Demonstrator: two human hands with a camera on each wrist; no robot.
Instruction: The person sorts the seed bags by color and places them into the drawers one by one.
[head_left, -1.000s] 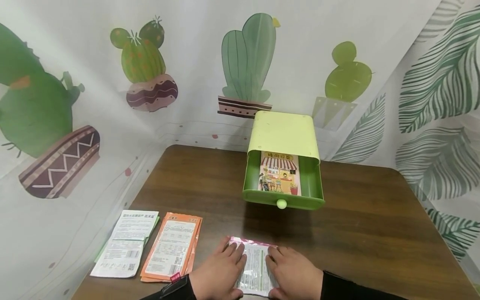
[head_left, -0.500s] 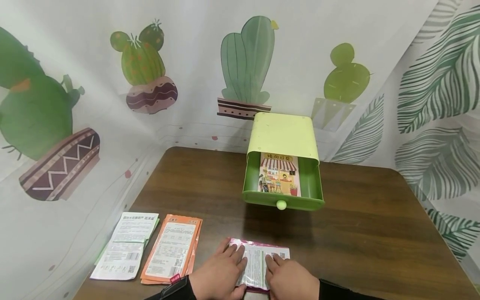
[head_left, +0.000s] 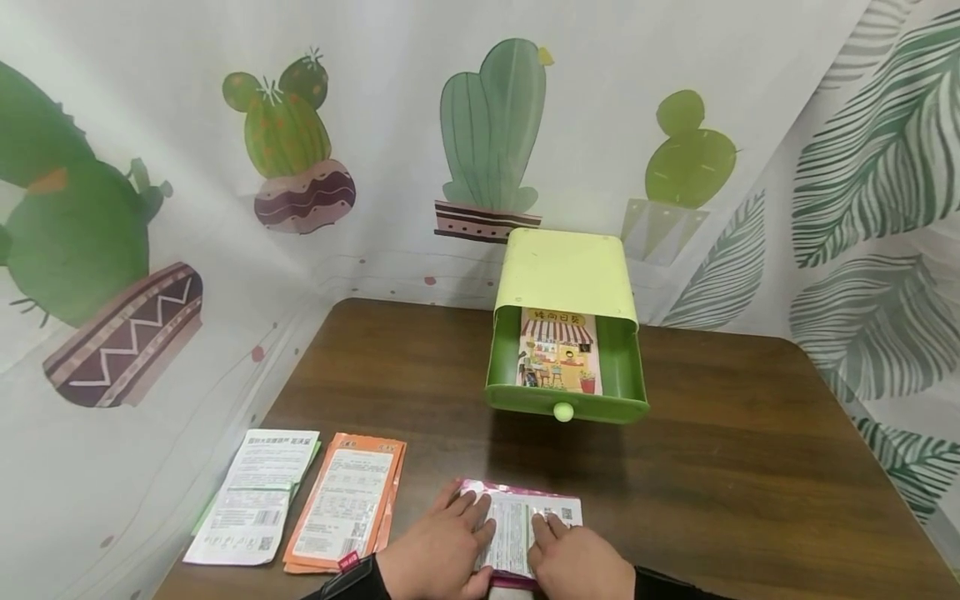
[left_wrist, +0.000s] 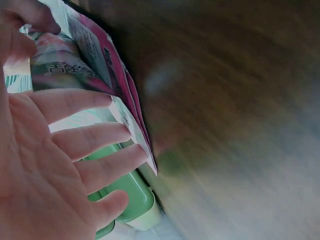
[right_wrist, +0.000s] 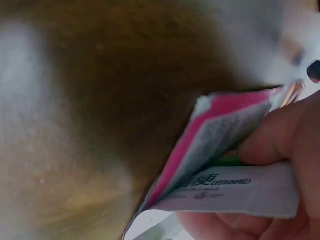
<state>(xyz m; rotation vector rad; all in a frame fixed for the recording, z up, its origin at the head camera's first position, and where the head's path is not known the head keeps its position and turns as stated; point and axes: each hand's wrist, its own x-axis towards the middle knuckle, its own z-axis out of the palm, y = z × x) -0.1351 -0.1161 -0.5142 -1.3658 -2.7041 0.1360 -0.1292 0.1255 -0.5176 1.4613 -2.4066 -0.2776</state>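
A white-backed seed packet (head_left: 512, 525) with pink edges lies near the front of the table, between both hands. My left hand (head_left: 441, 546) rests on its left side, fingers spread and straight. In the left wrist view, those fingertips touch the packet's pale edge, and several pink-edged layers (left_wrist: 117, 65) show. My right hand (head_left: 581, 560) holds the packet's right part, its fingertips on the white face. In the right wrist view, a white printed flap (right_wrist: 235, 192) passes between the thumb and the fingers, while a pink-bordered layer stands out at an angle.
Behind the packet stands a light-green box (head_left: 566, 271), its green drawer (head_left: 622, 367) pulled out with an illustrated packet (head_left: 558, 354) inside. To the left lie orange packets (head_left: 345, 500) and white-and-green packets (head_left: 251, 496) on the brown table (head_left: 735, 467).
The packet's white face now reaches farther right, and a pink edge shows beneath its front. The right fingers went from its right edge onto its face. The left hand stayed nearly still.
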